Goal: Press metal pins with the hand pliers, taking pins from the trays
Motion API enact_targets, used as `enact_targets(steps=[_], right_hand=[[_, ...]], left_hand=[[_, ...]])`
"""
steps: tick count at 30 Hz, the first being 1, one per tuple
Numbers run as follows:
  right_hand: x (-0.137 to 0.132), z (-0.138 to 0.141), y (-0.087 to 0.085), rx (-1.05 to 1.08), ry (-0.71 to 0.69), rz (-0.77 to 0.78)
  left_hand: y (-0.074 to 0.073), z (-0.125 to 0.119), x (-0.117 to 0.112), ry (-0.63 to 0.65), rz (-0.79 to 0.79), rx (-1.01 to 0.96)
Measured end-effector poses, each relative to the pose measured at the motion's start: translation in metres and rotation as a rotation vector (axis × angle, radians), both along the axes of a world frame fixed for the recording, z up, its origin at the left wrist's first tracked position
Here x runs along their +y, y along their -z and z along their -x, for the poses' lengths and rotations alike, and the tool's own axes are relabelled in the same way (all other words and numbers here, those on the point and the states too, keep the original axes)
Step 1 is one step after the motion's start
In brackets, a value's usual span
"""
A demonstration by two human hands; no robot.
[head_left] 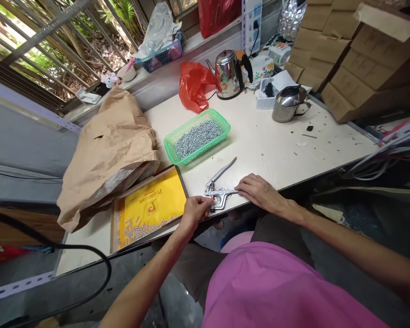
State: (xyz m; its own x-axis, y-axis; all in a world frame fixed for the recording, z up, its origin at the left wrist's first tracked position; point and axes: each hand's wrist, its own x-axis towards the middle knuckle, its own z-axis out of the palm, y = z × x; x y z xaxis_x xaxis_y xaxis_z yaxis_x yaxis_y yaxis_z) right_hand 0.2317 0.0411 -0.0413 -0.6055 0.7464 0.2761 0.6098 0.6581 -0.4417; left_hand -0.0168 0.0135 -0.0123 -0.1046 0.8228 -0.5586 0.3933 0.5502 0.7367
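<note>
A silver plier-like hand tool [222, 195] with a spring lies near the front edge of the table, its two handles spread apart. My right hand [261, 192] has its fingers closed over the end of the lower handle. At the tool's jaw end, my left hand [195, 211] pinches with thumb and forefinger; what is between them is too small to make out. A bit of red shows beside those fingertips. Left of this hand, small metal pins [140, 230] lie along the near side of a shallow tray with a yellow lining [164, 189].
Beyond the tool, a green plastic basket [198, 157] holds many small metal pieces. A crumpled brown paper bag [109, 146] stands at left. Farther back are a red plastic bag [193, 86], an electric kettle [227, 75] and a steel pot [284, 109]. Cardboard boxes [379, 64] are stacked at right.
</note>
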Motion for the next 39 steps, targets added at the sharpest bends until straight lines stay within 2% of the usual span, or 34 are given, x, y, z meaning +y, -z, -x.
enact_targets(steps=[9, 15, 20, 26, 29, 32, 36, 39], right_hand=[[0.007, 0.002, 0.002, -0.070, 0.036, -0.106], [0.008, 0.001, 0.002, -0.094, 0.023, -0.117], [0.008, 0.002, 0.005, -0.094, 0.026, -0.151], [0.010, -0.002, -0.002, -0.130, -0.015, -0.071], [0.024, -0.008, -0.008, -0.122, -0.071, -0.029], [0.050, -0.012, -0.010, -0.180, -0.113, -0.026], [0.084, -0.006, -0.013, -0.328, -0.246, 0.059], [0.095, 0.002, -0.020, -0.379, -0.285, 0.033]], left_hand=[[-0.003, -0.006, 0.002, 0.009, 0.012, 0.059], [-0.004, -0.005, 0.000, 0.015, 0.161, -0.056], [-0.006, -0.006, 0.000, -0.008, 0.184, -0.072], [-0.005, -0.004, 0.003, 0.049, 0.224, -0.013], [-0.004, -0.002, 0.003, 0.070, 0.210, -0.012], [-0.004, -0.002, 0.003, 0.067, 0.206, -0.014], [-0.008, -0.006, 0.002, 0.055, 0.224, 0.009], [-0.010, -0.008, 0.001, 0.038, 0.212, 0.018]])
